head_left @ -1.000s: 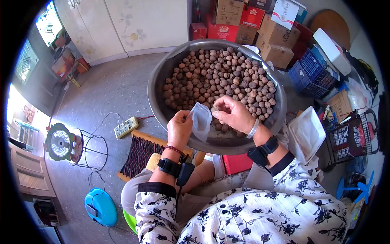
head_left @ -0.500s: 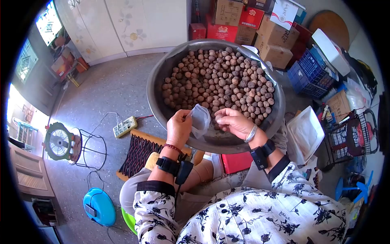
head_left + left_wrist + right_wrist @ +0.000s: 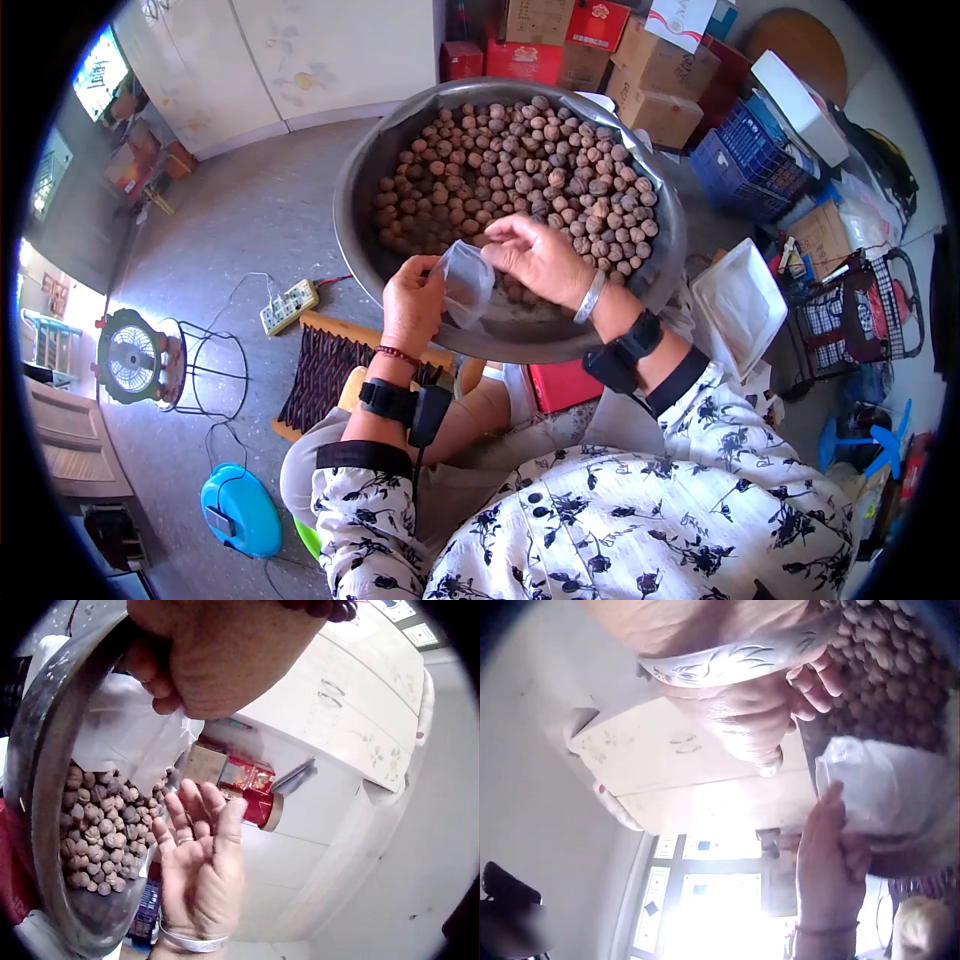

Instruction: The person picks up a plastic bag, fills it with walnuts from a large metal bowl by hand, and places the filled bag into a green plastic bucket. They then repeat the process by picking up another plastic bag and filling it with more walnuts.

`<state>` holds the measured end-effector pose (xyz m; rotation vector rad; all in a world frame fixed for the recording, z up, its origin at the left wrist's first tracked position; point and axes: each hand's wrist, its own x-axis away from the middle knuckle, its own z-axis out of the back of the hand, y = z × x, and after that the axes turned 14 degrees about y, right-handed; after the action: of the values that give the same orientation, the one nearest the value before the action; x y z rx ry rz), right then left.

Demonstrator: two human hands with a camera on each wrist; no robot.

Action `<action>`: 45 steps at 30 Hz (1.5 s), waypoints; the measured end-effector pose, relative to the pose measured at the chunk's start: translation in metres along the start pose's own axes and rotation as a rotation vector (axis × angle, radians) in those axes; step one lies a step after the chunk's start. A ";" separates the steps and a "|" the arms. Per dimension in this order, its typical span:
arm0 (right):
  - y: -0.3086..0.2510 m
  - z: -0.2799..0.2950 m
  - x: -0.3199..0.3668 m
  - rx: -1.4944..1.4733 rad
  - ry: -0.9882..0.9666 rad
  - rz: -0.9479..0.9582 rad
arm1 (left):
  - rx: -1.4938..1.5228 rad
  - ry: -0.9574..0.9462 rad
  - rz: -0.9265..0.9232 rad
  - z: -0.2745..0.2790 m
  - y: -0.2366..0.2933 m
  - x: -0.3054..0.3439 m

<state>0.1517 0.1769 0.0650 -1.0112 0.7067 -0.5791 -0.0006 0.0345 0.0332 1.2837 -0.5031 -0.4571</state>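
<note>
My left hand (image 3: pixel 412 305) pinches the edge of a thin, whitish see-through bag (image 3: pixel 464 290) over the near side of a large metal basin (image 3: pixel 352 220). In the right wrist view the bag (image 3: pixel 889 784) hangs from the left hand's (image 3: pixel 829 874) thumb and fingers. My right hand (image 3: pixel 548 265) is just right of the bag's mouth. Seen from the left wrist, that right hand (image 3: pixel 201 881) has its palm turned up, fingers loosely bent and nothing between them. Many brown walnuts (image 3: pixel 520 150) fill the basin's far part, and bare metal shows at its near side.
Stacked cartons (image 3: pixel 655 110) and a blue crate (image 3: pixel 745 165) stand behind the basin. A white tray (image 3: pixel 740 305) lies to the right. On the left are a fan (image 3: pixel 135 355), a power strip (image 3: pixel 290 305) with cords, and a blue plastic basin (image 3: pixel 240 510).
My right hand pinched a small brown walnut near the bag; now its fingers are spread and bare beside the bag's mouth. The left hand keeps hold of the bag. The head view shifted slightly.
</note>
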 end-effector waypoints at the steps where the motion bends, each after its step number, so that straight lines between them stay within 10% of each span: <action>1: 0.002 0.011 -0.005 0.117 -0.002 -0.017 | 0.006 0.005 -0.021 0.001 0.000 0.000; 6: 0.063 0.056 -0.005 0.409 0.031 -0.046 | -0.012 -0.036 -0.003 0.001 -0.005 -0.003; 11: 0.104 0.068 0.009 0.955 -0.358 -0.149 | -0.019 -0.013 -0.023 0.001 -0.007 -0.002; 19: 0.120 0.061 0.016 1.048 -0.779 -0.056 | -0.021 -0.014 -0.018 0.002 -0.004 0.002; 45: 0.153 0.048 0.025 1.077 -0.747 -0.041 | 0.057 0.079 -0.178 -0.004 -0.031 -0.007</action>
<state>0.2215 0.2498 -0.0625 -0.1635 -0.3119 -0.4633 -0.0058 0.0347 0.0020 1.4026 -0.3395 -0.5411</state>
